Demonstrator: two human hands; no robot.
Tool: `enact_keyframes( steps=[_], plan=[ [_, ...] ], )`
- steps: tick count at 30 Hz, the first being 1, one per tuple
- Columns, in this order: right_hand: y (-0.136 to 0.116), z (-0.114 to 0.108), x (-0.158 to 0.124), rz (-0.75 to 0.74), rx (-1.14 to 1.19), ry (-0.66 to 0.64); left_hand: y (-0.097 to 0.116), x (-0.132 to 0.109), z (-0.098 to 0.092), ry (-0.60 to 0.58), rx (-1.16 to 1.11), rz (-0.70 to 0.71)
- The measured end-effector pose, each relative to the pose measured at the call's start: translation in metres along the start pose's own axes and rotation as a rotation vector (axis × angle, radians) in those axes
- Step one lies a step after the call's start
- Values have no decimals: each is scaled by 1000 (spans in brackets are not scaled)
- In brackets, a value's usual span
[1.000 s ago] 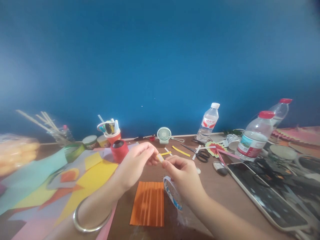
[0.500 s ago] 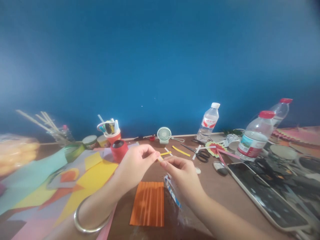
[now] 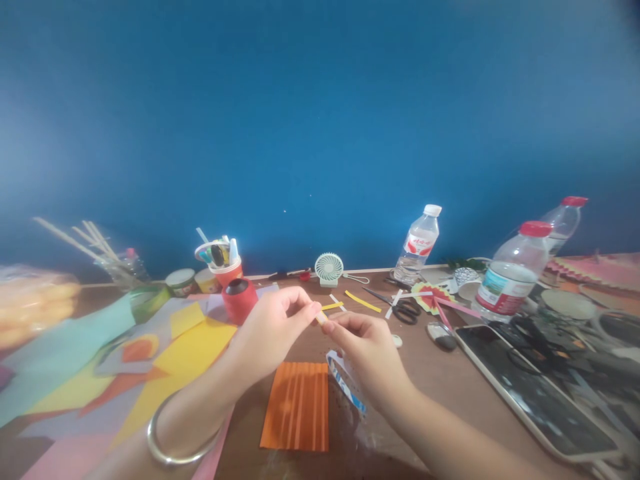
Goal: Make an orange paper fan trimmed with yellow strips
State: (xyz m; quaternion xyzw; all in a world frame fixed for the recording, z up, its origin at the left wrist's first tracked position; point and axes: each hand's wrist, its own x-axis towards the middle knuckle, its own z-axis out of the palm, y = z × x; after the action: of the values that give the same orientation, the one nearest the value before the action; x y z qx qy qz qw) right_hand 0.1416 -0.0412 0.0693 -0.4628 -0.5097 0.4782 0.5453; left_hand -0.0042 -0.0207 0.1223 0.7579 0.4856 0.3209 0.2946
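My left hand (image 3: 277, 327) and my right hand (image 3: 367, 350) meet above the middle of the table, thumbs and forefingers closed. Between the fingertips they pinch a small pale strip (image 3: 321, 319), whitish with some yellow; most of it is hidden by the fingers. Below them a pleated orange paper (image 3: 296, 408) lies flat on the table. Partly behind my right hand is a roll of tape (image 3: 345, 383) with a blue and white inner ring. Just beyond the fingertips lie a yellow paper strip (image 3: 332, 307) and a second yellow strip (image 3: 363, 301).
Scissors (image 3: 406, 311) and a phone (image 3: 535, 390) lie to the right, near water bottles (image 3: 515, 277). A small fan (image 3: 329, 269) stands at the back. On the left are a red thread spool (image 3: 239, 301), a cup of pens (image 3: 226, 272) and coloured paper sheets (image 3: 200, 353).
Both hands stay almost still, pinching the strip. My right hand has shifted very slightly, and a little more of the tape roll shows.
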Motion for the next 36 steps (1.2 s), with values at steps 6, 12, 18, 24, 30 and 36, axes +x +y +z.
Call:
enact_keyframes(
  steps=[6, 12, 18, 24, 30, 36],
  plan=[
    [-6, -1, 0, 19, 32, 0, 1, -1, 2, 23, -57, 5],
    [-6, -1, 0, 19, 40, 41, 3, 0, 5, 9, -144, -2],
    [-8, 0, 0, 34, 28, 36, 1, -1, 8, 104, -120, 2],
    [-9, 2, -1, 79, -11, 28, 0, -2, 7, 137, -100, -3],
    [-14, 1, -4, 55, -22, 14, 3, -3, 4, 104, -98, 24],
    [-12, 0, -3, -4, 32, 1, 3, -3, 5, 104, -133, 21]
  ],
)
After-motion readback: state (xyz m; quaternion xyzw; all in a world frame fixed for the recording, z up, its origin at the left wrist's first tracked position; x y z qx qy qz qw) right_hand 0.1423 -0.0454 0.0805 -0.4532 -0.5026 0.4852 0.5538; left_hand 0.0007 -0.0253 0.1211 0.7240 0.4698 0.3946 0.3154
